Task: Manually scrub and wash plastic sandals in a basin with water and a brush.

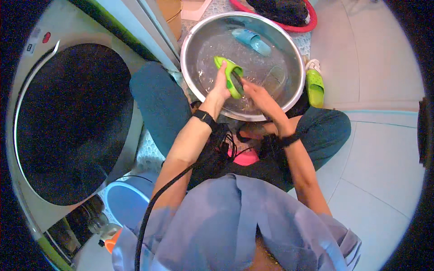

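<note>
Over a wide metal basin (186,67) of water, my left hand (220,84) grips a lime-green clog (221,62), tilted with its opening toward the right. My right hand (257,93) is at that opening, its fingers drawn together and slightly blurred. A dark, narrow shape shows between those fingers and the clog; whether it is a brush or the clog's inside, I cannot tell. A light-blue slipper (251,39) lies in the water at the far side. Outside the basin, on the right, stands a matching green clog (316,90).
A front-loading washing machine (74,122) fills the left side. Below it stands a blue bucket (124,202). Behind the basin, a red tub (293,28) holds dark cloth or shoes. A black cable (156,197) runs along my left arm. Tiled floor (375,158) extends to the right.
</note>
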`<state>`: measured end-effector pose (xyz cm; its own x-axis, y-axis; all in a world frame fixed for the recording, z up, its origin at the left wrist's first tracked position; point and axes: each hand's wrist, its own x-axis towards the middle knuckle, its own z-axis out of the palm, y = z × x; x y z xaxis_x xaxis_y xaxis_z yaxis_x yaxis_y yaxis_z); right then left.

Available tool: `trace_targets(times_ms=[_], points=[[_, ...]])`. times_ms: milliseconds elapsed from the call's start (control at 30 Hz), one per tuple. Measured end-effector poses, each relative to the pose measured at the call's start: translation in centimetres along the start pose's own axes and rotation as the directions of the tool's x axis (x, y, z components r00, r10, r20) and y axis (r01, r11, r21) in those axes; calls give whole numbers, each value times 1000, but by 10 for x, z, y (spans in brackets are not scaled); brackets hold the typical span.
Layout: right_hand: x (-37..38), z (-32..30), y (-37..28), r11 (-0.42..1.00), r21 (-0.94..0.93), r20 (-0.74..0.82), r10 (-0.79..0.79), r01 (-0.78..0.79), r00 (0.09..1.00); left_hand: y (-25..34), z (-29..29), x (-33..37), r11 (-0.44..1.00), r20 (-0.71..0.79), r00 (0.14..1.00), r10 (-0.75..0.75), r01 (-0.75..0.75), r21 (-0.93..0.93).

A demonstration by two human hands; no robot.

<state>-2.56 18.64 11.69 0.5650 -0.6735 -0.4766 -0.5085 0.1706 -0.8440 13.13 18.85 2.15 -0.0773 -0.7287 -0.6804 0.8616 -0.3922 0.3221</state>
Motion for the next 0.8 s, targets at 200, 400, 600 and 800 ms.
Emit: trace_targets(times_ms=[200,400,600,800], points=[[36,-4,9,917,-398,-256,-133,21,957,-19,35,-6,987,31,995,-98,93,134],[51,-10,39,920,-348,-268,-281,180,922,-10,28,27,992,76,997,-1,-8,128],[54,-6,42,889,-333,-305,-416,313,857,-4,33,26,997,67,997,22,-27,75],[66,-36,57,899,-364,-336,-370,242,866,-25,49,31,988,151,986,70,-90,126]])
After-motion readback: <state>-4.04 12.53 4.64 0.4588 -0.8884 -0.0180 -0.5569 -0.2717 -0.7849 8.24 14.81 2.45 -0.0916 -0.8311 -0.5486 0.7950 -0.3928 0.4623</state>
